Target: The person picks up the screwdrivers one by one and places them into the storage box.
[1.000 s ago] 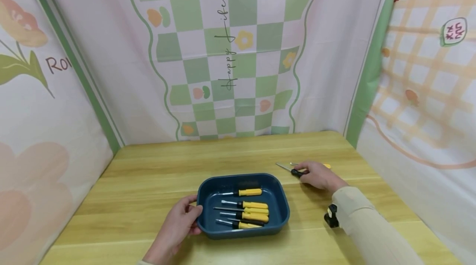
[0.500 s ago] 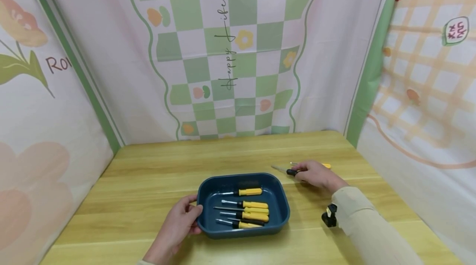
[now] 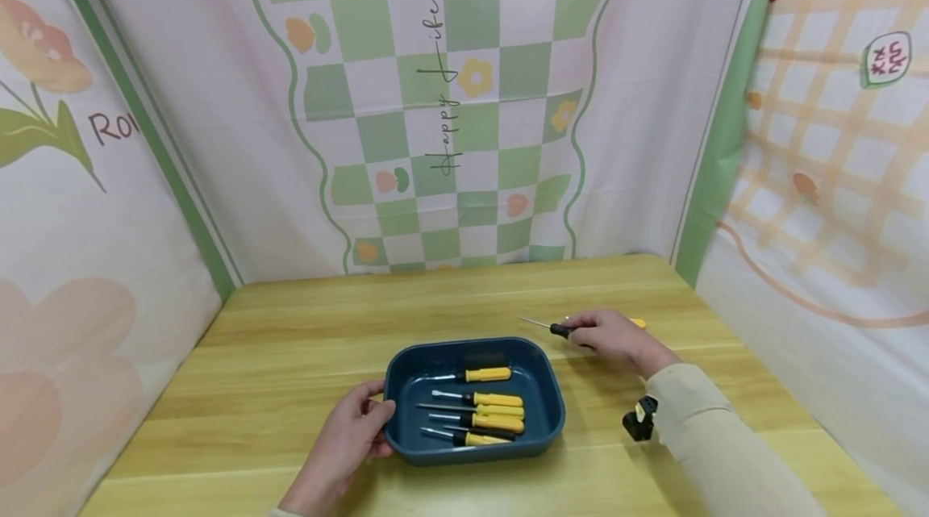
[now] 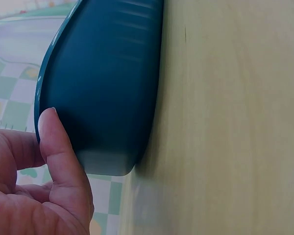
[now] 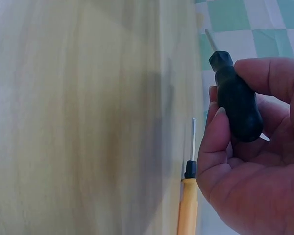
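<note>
My left hand [image 3: 352, 432] holds the left end of a dark blue tray [image 3: 475, 459], its thumb [image 4: 56, 142] at the rim in the left wrist view. Inside the tray lie several screwdrivers, most with yellow handles [image 3: 497, 400] and one with a dark handle. To the right of the tray, my right hand [image 3: 613, 337] grips a black-handled screwdriver [image 5: 237, 103] between thumb and fingers, its thin shaft pointing left in the head view. A yellow-handled screwdriver [image 5: 187, 208] lies on the table behind that hand, mostly hidden by it in the head view.
The wooden table [image 3: 312, 315] reaches back to a curtain [image 3: 464, 138] with green checks, and printed cloth hangs on both sides. A small black device [image 3: 639, 419] sits by the right cuff.
My right hand has moved slightly left with the black-handled screwdriver, bringing it nearer the tray. The left hand and the tray have stayed in place.
</note>
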Tool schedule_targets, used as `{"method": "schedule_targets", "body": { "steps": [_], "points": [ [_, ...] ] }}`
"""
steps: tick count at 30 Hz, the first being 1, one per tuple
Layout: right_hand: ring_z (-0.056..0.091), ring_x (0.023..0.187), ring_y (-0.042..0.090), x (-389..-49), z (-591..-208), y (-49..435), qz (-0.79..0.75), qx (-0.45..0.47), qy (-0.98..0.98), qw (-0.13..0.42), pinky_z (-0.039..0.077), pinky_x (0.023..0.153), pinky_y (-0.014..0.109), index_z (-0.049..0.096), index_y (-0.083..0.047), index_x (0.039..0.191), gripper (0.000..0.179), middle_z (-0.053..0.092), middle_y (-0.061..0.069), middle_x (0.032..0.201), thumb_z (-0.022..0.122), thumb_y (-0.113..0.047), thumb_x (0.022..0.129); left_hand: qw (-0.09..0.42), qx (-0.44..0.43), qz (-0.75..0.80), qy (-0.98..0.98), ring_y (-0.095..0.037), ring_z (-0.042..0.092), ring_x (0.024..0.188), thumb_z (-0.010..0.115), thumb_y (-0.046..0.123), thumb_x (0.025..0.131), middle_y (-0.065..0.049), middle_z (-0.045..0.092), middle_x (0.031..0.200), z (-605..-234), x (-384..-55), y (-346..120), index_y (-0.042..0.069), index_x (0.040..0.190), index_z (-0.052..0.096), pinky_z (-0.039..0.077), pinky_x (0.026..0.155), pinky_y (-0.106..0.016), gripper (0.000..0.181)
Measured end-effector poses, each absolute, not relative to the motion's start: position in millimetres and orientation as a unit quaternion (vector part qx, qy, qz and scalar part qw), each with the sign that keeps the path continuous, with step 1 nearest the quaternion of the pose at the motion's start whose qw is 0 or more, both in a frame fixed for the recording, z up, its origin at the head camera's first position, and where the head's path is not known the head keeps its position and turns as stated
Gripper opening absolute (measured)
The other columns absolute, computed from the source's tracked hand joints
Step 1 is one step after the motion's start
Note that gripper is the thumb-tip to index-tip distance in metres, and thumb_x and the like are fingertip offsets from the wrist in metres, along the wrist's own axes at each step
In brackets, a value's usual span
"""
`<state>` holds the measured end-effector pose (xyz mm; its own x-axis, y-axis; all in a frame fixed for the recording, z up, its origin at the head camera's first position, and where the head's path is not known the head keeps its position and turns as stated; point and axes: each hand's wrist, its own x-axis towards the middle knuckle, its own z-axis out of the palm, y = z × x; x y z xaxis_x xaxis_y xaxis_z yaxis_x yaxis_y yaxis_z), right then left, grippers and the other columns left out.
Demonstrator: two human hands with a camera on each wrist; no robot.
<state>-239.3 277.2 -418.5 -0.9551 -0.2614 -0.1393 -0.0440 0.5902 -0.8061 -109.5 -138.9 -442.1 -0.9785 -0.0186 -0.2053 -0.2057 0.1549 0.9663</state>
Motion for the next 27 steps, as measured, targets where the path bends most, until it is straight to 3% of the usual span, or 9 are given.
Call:
{"method": "schedule_targets", "body": {
  "steps": [10, 27],
  "points": [
    [0.055, 0.1, 0.021, -240.7, -412.4, 272.7, -0.503, -0.091, 0.849, 0.131, 0.052, 0.087, 0.037, 0.064, 0.002, 0.137, 0.042, 0.064, 0.018, 0.134, 0.066, -0.018, 0.1, 0.073, -0.081, 0.643, 0.758, -0.02, 0.061, 0.068, 0.058, 0.016, 0.106, -0.013, 0.056, 0.101, -442.6, -111.2, -137.8, 0.0, 0.149, 0.049, 0.059, 0.057, -0.029, 0.047],
    [0.057, 0.101, 0.022, -237.4, -393.1, 257.6, -0.533, -0.149, 0.82, 0.145, 0.053, 0.085, 0.033, 0.062, 0.002, 0.14, 0.046, 0.065, 0.018, 0.133, 0.067, -0.022, 0.101, 0.069, -0.081, 0.645, 0.756, -0.019, 0.061, 0.067, 0.058, 0.016, 0.106, -0.013, 0.057, 0.101, -444.2, -111.7, -135.5, 0.0, 0.149, 0.049, 0.058, 0.057, -0.028, 0.047]
  ]
}}
